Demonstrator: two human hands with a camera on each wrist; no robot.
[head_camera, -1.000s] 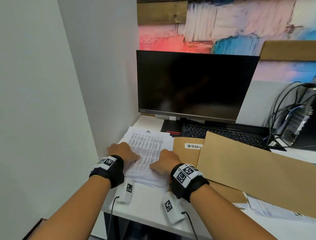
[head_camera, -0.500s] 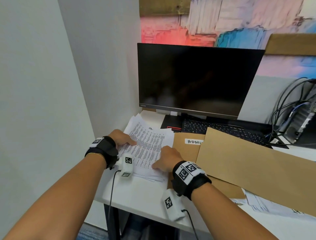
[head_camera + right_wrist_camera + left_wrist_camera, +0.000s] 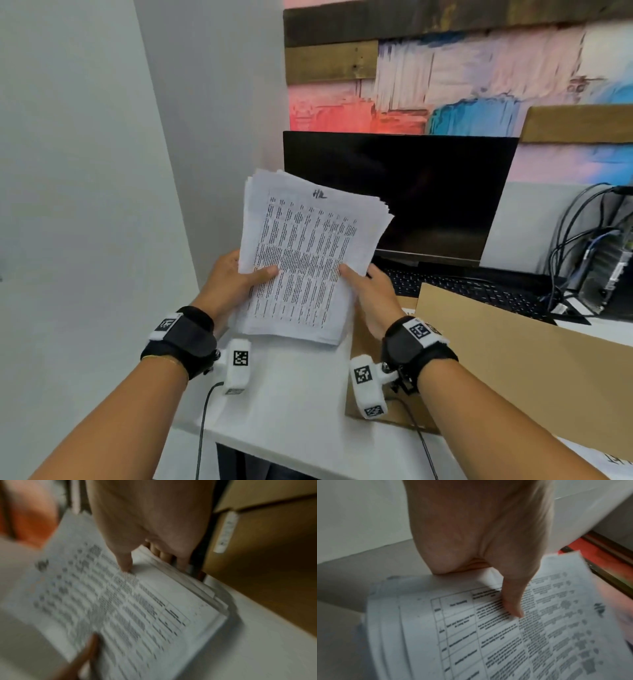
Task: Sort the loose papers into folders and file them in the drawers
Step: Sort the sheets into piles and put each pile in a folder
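A thick stack of printed papers [image 3: 308, 253] is raised off the white desk [image 3: 294, 404], tilted up toward me in front of the monitor. My left hand [image 3: 236, 277] grips its left edge, thumb on the top sheet [image 3: 513, 605] and fingers behind. My right hand [image 3: 370, 291] grips the right edge the same way, thumb on top [image 3: 125, 563], fingers underneath. Brown folders [image 3: 507, 359] lie on the desk to the right, the lower one with a white label [image 3: 226, 531].
A dark monitor [image 3: 411, 192] stands behind the papers with a black keyboard [image 3: 479, 291] under it. Cables and a small computer [image 3: 603, 263] sit at the far right. A grey wall [image 3: 102, 205] runs close on the left. More papers [image 3: 603, 459] peek out under the folder.
Both hands have lifted the stack from the desk and tipped it upright toward me. Before, the stack lay flat with the hands resting on it.
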